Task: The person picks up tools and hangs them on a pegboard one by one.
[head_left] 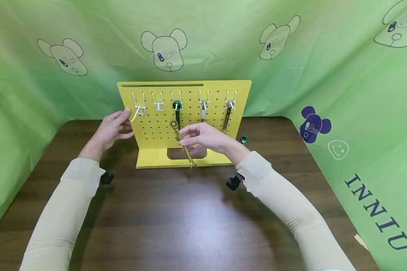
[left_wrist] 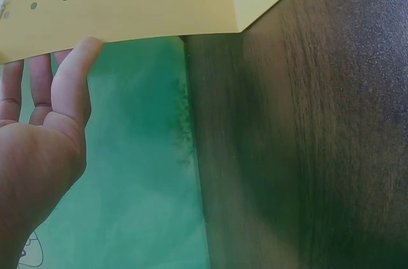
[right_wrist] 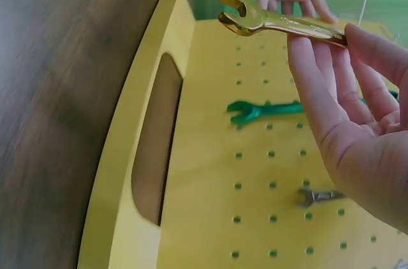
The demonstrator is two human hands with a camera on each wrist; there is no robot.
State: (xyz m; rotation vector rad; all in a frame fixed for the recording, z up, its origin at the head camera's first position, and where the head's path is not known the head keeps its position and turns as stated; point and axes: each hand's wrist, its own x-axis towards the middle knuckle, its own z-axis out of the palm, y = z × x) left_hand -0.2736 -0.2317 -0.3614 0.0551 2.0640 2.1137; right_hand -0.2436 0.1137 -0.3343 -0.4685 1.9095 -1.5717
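Observation:
A gold combination wrench is pinched between the thumb and fingers of my right hand, in front of the yellow pegboard. Its ring end points up and its open end down; the right wrist view shows that open end clear of the board. At the board's left edge, my left hand grips with the thumb in front and fingers behind. A green wrench hangs from the middle hook. Farther right hang a silver wrench, partly hidden by my right hand, and a dark wrench.
Two white hooks on the left, the far-left hook and its neighbour, hold nothing. A small green object lies behind the board's right side. The board stands on a brown wooden table; a green printed curtain surrounds it.

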